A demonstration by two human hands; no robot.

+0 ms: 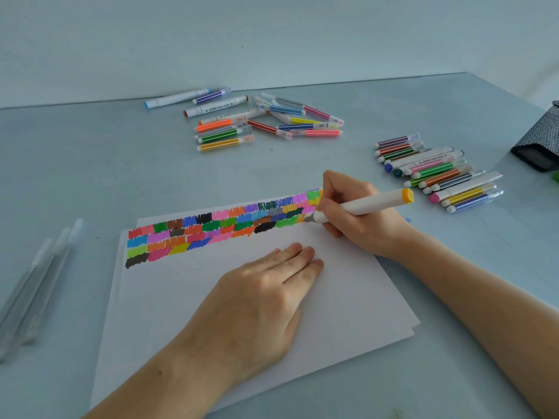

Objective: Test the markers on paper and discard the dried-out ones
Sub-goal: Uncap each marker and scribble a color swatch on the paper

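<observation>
Right hand (352,216) grips a white marker (367,204), tip on the paper (272,297) near its far right corner; left hand (266,291) rests flat, fingers straight. Marker lettering illegible.

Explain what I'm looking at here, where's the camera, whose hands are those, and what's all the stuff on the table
There is no machine here: one camera worn on a person's head looks forward and down at their own two hands. The left hand lies flat on the white paper, steadying it. The right hand grips a white marker with a yellow end cap, its tip down on the paper beside rows of coloured test scribbles. On the grey table lie a loose pile of markers farther back, a neater row of markers to the right, some clear pens at the left, and a dark mesh holder at the right edge.
</observation>
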